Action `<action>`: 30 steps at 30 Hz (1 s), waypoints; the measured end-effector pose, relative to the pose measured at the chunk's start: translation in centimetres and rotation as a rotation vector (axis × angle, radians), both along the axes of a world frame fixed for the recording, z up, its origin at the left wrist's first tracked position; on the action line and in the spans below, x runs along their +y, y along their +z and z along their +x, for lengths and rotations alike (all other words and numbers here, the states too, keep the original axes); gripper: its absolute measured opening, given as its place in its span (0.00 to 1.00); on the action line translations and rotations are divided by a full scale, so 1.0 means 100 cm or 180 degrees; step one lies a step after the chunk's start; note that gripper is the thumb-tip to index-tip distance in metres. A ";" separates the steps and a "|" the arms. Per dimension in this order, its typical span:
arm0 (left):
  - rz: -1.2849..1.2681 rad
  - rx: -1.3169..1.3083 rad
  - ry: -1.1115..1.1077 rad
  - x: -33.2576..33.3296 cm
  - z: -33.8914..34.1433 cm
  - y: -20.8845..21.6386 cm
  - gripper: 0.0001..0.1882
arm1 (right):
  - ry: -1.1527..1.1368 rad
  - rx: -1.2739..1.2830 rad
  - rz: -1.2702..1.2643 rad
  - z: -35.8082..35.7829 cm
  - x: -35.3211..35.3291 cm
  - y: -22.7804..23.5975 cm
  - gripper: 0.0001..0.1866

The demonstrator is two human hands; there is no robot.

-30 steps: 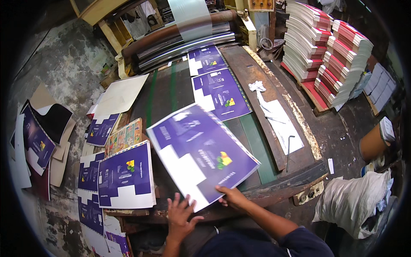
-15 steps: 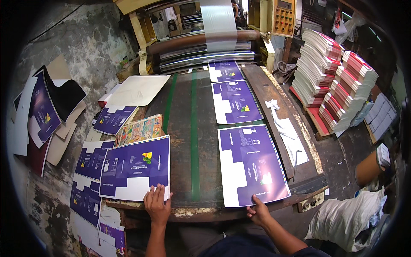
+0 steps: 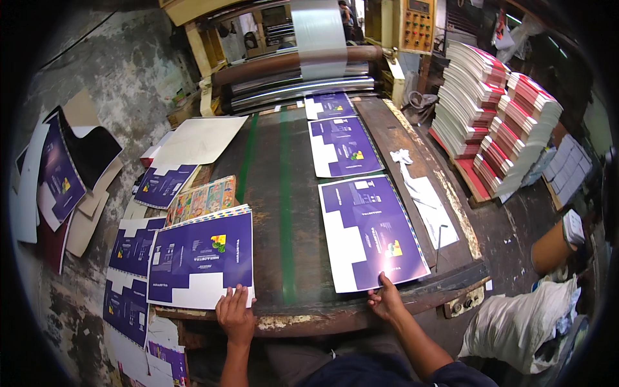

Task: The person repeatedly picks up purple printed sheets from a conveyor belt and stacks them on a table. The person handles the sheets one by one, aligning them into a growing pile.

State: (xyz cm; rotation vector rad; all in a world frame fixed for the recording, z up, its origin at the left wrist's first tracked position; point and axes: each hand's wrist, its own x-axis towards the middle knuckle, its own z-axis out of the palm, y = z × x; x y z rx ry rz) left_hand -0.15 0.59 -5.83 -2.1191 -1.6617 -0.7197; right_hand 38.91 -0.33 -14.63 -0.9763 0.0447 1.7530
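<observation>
My right hand (image 3: 387, 302) pinches the near edge of a purple and white printed sheet (image 3: 374, 226), thumb on top and the other fingers underneath. This sheet lies on the right of the worktable, its far edge against a second printed sheet (image 3: 340, 145). Beyond that, a third sheet (image 3: 329, 105) reaches the rollers. At the left, my left hand (image 3: 235, 315) rests with fingers stretched out on the near right corner of a stack of like sheets (image 3: 200, 255). Several slightly fanned edges show along the stack's far side.
Metal rollers (image 3: 303, 90) with clear film (image 3: 319, 39) cross the table's far end. A straight bar and a hex key (image 3: 440, 237) lie right of the sheets. Bundled red and white stacks (image 3: 467, 103) stand far right, a white sack (image 3: 516, 329) near right. Loose boards (image 3: 97, 155) lean left.
My right hand has pushed the near sheet forward, bringing it up against the second sheet. The left hand stays at the stack, whose far edges now look more fanned. The view has shifted slightly.
</observation>
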 end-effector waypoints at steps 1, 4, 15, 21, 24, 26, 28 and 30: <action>-0.0021 -0.0075 -0.0022 0.000 -0.001 0.000 0.21 | -0.0085 -0.0021 -0.0083 -0.003 0.002 0.006 0.22; -0.0261 -0.0448 -0.0202 -0.001 -0.001 0.014 0.20 | -0.0140 0.0126 -0.0004 -0.003 0.011 -0.002 0.22; -0.0391 -0.1475 -0.0006 0.003 0.008 0.011 0.12 | -0.0424 0.0191 0.0121 -0.007 0.040 -0.023 0.23; -0.0399 -0.1496 0.0197 0.003 0.012 0.011 0.10 | -0.0735 0.0127 0.0265 -0.017 0.051 -0.036 0.23; -0.0338 -0.1221 -0.0027 0.001 0.009 0.010 0.10 | -0.1151 -0.0093 0.0240 -0.024 0.054 -0.029 0.25; -0.0375 -0.1214 -0.0063 0.002 0.004 0.012 0.11 | -0.1375 -0.0144 0.0191 -0.031 0.053 -0.016 0.28; -0.0438 -0.1240 -0.0079 0.000 0.005 0.015 0.11 | -0.1149 -0.0164 0.0348 -0.030 0.049 -0.012 0.32; -0.0452 -0.1323 -0.0096 0.002 0.002 0.017 0.12 | -0.0974 -0.0366 0.0378 -0.030 0.043 -0.001 0.31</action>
